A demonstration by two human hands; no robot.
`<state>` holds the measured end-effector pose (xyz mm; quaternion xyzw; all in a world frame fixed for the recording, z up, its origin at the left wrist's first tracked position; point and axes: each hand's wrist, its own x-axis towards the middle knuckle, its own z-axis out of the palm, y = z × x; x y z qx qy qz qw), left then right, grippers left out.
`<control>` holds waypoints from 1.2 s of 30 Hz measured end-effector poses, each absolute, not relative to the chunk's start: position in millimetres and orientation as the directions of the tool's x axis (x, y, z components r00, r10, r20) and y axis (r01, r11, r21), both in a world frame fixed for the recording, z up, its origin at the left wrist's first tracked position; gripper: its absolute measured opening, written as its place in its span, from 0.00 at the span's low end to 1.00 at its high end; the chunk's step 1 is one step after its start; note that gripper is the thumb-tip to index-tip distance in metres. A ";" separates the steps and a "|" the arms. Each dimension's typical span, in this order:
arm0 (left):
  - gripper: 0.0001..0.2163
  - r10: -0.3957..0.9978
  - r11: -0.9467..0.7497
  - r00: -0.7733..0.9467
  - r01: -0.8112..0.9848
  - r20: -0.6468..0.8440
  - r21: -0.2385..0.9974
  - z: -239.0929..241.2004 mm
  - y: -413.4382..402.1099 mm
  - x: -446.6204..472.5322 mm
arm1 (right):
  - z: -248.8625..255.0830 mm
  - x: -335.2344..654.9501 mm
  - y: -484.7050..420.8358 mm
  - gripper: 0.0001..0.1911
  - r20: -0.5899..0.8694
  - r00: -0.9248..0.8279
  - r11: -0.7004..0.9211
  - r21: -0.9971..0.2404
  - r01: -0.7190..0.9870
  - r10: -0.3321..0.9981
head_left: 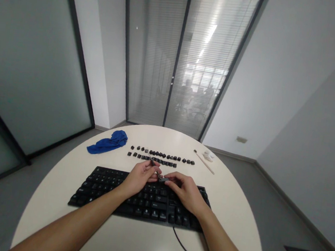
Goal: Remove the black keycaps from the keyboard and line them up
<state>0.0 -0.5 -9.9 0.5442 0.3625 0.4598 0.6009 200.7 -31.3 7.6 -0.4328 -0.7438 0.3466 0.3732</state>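
Observation:
A black keyboard (109, 189) lies on the round white table (230, 212) in front of me. My left hand (139, 177) is closed around a thin dark tool (154, 166) that slants over the keyboard's top rows. My right hand (186, 191) rests on the keyboard just right of the tool, fingers curled, pinching a small grey piece (164, 179) at the tool's lower end. Two rows of loose black keycaps (161, 157) lie on the table beyond the keyboard.
A crumpled blue cloth (108, 142) sits at the table's far left. A wooden stick (204, 162) and a small white object (208, 155) lie at the far right. The keyboard's cable (186, 250) runs toward me. Glass doors with blinds stand behind.

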 end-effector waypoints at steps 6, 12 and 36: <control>0.19 0.959 0.017 0.280 -0.175 0.033 0.984 -8.3 1.0 0.6 | 7.3 200.4 -31.2 0.11 0.254 -0.338 0.382 -0.833 0.399 0.906; 0.17 0.981 0.056 0.194 -0.207 -0.015 0.977 -10.0 5.3 -2.1 | -0.3 222.1 -18.1 0.16 0.273 -0.091 0.285 -0.857 0.428 0.958; 0.10 0.923 -0.123 0.366 -0.005 0.117 0.992 -6.3 -5.8 1.2 | -7.6 248.5 11.7 0.15 0.167 0.099 -0.017 -0.436 0.900 0.981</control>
